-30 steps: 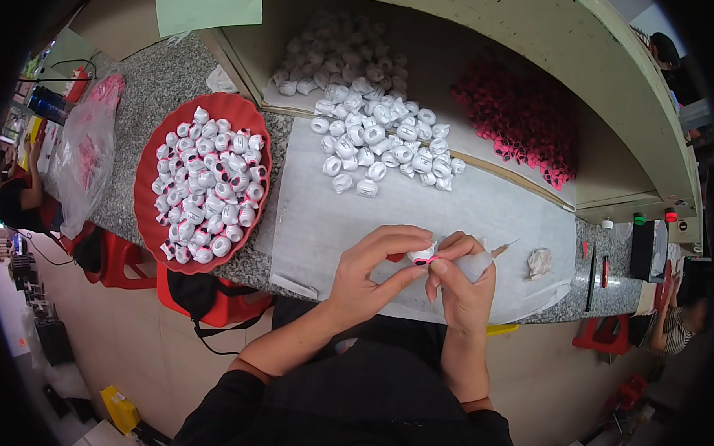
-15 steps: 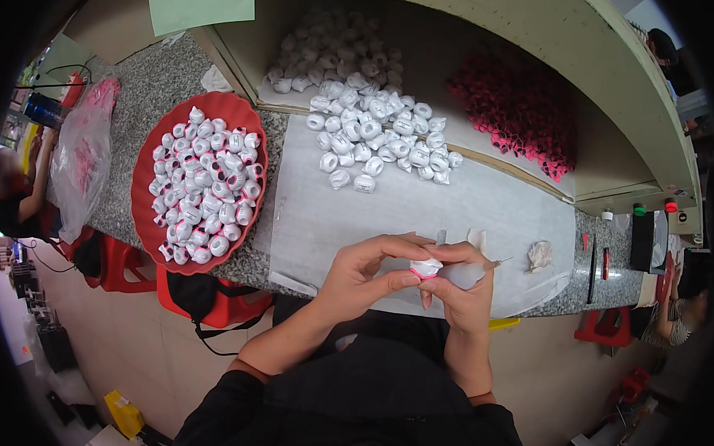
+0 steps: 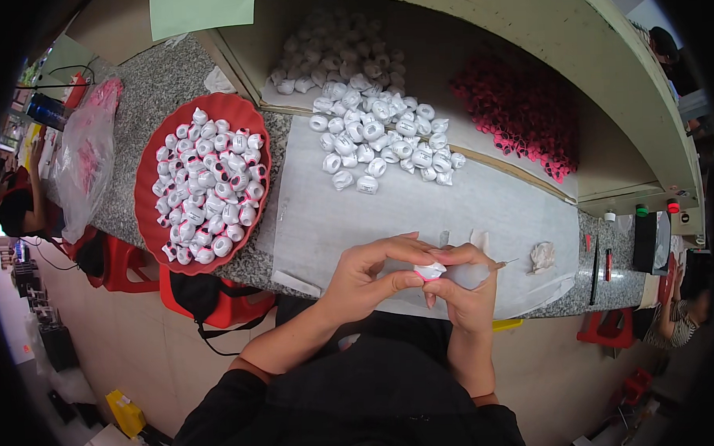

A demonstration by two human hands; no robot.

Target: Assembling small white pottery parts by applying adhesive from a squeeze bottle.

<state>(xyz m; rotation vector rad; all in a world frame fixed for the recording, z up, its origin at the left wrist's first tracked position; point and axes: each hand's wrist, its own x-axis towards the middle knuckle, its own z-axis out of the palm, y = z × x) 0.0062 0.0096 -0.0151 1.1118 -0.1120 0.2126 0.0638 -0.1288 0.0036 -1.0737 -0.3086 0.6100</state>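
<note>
Our hands (image 3: 361, 283) pinch one white-and-pink piece (image 3: 429, 271) (right also holding a translucent bottle (image 3: 470, 276)) over the papered, speckled counter (image 3: 152, 85); at eight o'clock we see a red stool (image 3: 252, 307), tiled floor (image 3: 163, 355).

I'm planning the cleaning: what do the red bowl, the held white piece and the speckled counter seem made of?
Red bowl: probably satin moulded plastic, by its even colour and scalloped rim.
White piece: glossy-looking, by its highlights; perhaps plastic or glazed ceramic.
Speckled counter: smooth granite or a look-alike, by its mottled grain.

Black top (image 3: 348, 404) with short sleeves (image 3: 214, 413)
</note>
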